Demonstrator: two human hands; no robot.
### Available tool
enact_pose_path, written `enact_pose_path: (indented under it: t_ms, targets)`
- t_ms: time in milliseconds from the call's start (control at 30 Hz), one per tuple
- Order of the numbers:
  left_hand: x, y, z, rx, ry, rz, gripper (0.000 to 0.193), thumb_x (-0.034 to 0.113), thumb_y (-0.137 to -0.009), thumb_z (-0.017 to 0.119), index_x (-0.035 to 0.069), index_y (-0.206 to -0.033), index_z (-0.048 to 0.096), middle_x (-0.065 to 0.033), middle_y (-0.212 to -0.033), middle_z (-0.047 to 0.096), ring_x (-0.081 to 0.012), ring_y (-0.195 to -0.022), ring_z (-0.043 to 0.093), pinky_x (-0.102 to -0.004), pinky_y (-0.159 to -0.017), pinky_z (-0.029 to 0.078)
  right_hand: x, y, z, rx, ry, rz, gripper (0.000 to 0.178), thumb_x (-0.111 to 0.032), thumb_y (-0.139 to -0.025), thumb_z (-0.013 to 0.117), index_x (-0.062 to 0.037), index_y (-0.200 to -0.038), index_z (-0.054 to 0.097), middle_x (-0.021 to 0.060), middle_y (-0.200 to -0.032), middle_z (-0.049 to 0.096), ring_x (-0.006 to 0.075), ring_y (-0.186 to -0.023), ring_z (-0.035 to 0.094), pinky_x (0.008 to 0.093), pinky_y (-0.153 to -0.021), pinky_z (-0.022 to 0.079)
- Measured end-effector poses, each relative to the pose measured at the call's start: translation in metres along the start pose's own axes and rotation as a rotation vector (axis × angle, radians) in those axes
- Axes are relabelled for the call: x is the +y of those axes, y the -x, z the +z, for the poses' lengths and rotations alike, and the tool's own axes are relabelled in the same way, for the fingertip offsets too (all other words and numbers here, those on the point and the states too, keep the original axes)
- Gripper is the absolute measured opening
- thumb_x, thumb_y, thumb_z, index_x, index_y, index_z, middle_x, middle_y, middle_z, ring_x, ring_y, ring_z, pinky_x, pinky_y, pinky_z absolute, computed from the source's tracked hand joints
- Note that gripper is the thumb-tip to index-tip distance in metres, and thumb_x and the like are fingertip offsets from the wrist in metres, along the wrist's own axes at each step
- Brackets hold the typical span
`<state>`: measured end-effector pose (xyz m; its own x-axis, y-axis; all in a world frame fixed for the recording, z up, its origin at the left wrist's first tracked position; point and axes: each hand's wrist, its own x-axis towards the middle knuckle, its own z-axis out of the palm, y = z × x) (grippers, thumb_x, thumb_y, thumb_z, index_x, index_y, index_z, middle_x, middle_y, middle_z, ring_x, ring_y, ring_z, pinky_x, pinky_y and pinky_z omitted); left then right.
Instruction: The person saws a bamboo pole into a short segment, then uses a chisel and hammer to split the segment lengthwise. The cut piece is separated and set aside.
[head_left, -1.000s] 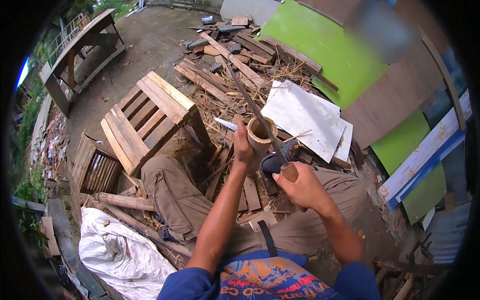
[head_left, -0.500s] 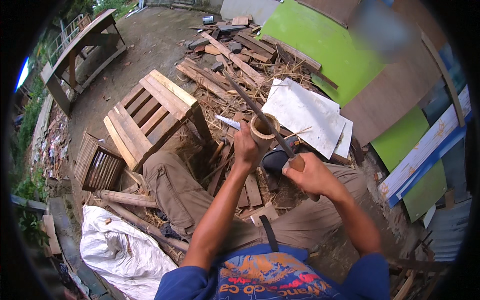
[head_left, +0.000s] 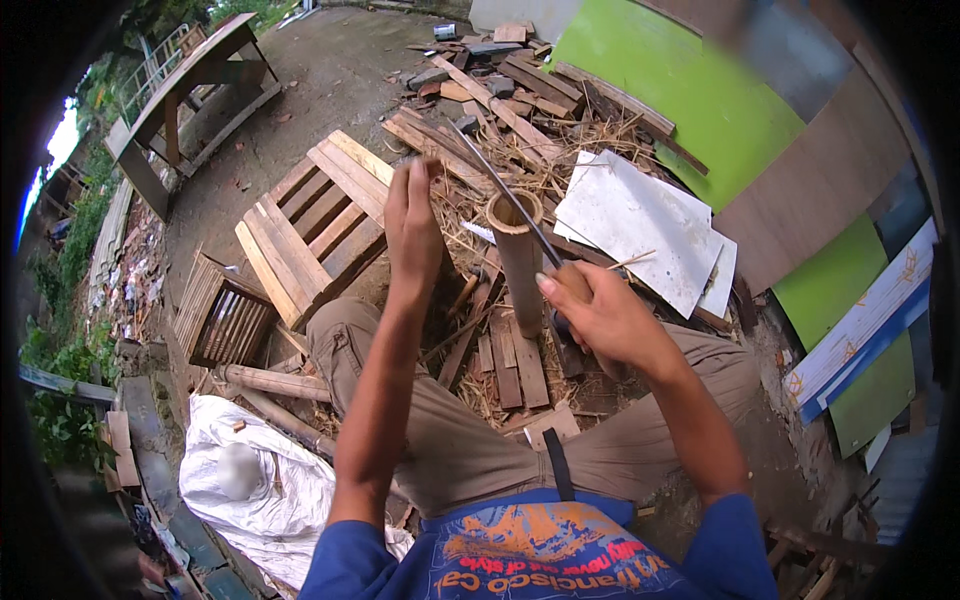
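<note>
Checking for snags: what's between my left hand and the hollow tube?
In the head view, straw and a white strip show beneath the gap between your left hand and the tube.

Right hand (head_left: 608,315) gripping a long-bladed tool (head_left: 535,233), bamboo tube (head_left: 520,275) behind it, left hand (head_left: 412,235) raised apart

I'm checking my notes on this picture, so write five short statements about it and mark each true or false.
1. The right hand grips a wooden handle. True.
2. The left hand is wrapped around the bamboo tube. False: it is raised, apart from the tube.
3. In this view, the long blade crosses the tube's mouth. True.
4. The white sack lies to the person's right. False: it lies to the left.
5. A bright green panel shows at upper right. True.
</note>
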<state>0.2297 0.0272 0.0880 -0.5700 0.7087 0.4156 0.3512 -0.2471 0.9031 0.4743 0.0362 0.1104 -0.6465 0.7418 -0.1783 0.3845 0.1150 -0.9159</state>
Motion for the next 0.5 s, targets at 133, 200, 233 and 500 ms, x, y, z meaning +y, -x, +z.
enact_pose_path:
  t_ms: [133,200,233,500]
  targets:
    - [0.059,-0.065,0.025,-0.101,-0.158,0.617,0.046,0.036,-0.106,0.040,-0.001,-0.124,0.059,-0.0194,-0.129,0.058,-0.0318,-0.133,0.046,-0.0473,-0.115,0.027,0.015,0.011,-0.011,0.161,0.358,-0.080,0.038,-0.035,-0.100,0.063,0.0001,-0.087,0.056,0.0018,-0.064,0.054,0.0116,-0.052,0.049,0.0301,-0.049,0.041]
    - [0.073,-0.095,0.044,-0.190,-0.359,0.861,0.054,0.043,-0.106,0.033,0.003,-0.136,0.053,-0.0189,-0.143,0.049,-0.0321,-0.145,0.032,-0.0511,-0.120,0.013,0.013,0.019,-0.014,0.147,0.298,0.018,0.038,-0.033,-0.099,0.064,0.0013,-0.084,0.057,0.0046,-0.063,0.054,0.0134,-0.055,0.049,0.0323,-0.052,0.042]
    - [0.057,-0.096,0.051,-0.252,-0.499,0.885,0.057,0.047,-0.106,0.029,0.006,-0.142,0.048,-0.0177,-0.150,0.043,-0.0315,-0.148,0.026,-0.0523,-0.121,0.007,0.010,0.021,-0.017,0.143,0.266,0.064,0.038,-0.032,-0.098,0.065,0.0018,-0.082,0.057,0.0059,-0.063,0.055,0.0143,-0.056,0.049,0.0334,-0.053,0.042]
    - [-0.016,-0.076,0.064,-0.633,-0.671,0.733,0.054,0.043,-0.106,0.028,0.004,-0.130,0.057,-0.0185,-0.137,0.054,-0.0295,-0.134,0.043,-0.0491,-0.113,0.025,-0.001,0.016,-0.049,0.077,0.439,0.047,0.038,-0.031,-0.095,0.068,0.0024,-0.078,0.059,0.0144,-0.063,0.059,0.0226,-0.055,0.051,0.0389,-0.055,0.043]
